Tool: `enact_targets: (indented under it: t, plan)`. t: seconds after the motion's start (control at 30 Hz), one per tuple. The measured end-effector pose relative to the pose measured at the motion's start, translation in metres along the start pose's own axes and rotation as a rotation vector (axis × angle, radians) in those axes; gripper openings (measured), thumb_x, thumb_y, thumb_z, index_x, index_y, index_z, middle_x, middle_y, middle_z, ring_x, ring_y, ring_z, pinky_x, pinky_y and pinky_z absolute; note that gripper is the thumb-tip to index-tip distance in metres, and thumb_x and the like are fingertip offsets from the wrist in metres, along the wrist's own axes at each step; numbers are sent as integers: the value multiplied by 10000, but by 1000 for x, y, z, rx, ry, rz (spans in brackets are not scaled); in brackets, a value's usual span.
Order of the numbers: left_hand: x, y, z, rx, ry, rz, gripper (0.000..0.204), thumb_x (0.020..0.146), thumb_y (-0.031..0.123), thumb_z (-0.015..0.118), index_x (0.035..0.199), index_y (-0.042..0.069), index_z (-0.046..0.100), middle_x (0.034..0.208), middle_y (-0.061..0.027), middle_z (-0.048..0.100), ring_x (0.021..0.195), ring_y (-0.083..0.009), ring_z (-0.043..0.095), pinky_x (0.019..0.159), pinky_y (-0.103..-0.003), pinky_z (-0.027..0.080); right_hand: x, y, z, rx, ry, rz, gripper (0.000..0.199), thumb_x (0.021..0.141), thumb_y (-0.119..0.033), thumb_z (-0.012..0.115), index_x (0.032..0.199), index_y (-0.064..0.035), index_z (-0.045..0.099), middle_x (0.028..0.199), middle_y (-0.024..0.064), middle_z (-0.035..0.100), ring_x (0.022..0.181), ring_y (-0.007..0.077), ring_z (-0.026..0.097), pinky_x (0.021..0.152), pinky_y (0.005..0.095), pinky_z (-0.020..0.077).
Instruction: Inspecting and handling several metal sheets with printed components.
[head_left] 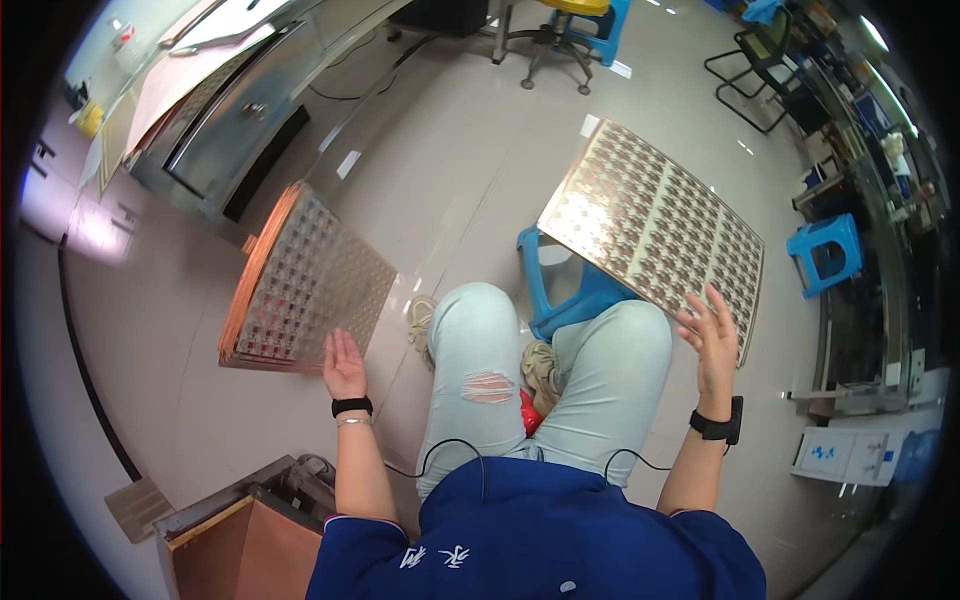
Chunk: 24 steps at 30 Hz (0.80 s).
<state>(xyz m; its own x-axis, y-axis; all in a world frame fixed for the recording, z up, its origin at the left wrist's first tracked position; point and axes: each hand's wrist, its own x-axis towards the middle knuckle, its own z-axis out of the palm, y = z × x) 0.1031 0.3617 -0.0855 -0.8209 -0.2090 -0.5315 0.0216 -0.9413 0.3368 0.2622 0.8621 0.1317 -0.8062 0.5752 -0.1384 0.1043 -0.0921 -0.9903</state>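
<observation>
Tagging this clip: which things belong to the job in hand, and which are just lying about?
Probably the job:
left panel stack, nearest the left hand
right patterned panel, nearest the right hand
near blue stool, apparently under that panel

Seemingly lying about:
far-right blue stool
yellow-seated chair
black-framed chair
open box

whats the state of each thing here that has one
left hand, open, palm up
right hand, open, spread
left sheets, stacked in layers
patterned board, overhanging the blue stool
blue stool, partly hidden beneath the board
jeans, ripped on the left leg
brown box, open
white cabinet, shut
</observation>
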Motion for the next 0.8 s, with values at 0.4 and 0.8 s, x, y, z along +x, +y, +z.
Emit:
enact_targets:
  t: [0.4,0.8]
  plan:
    - [-143,-98,157,440,-723,-403,354,951,160,417,1287,50,387,1139,-133,541,962,-218,575,820,-329,518,-20,89,-120,-1165,604,-318,353,818,-30,545,1170,-10,525,1093,155,580,978,312,539,879,393,408]
    - [-179,-134,149,764,-769,-599,321,945,158,437,1240,30,436,1112,-154,568,940,-230,592,806,-340,504,-36,74,-119,-908,692,-149,319,864,-111,540,1168,-20,519,1011,113,591,887,257,561,771,347,446]
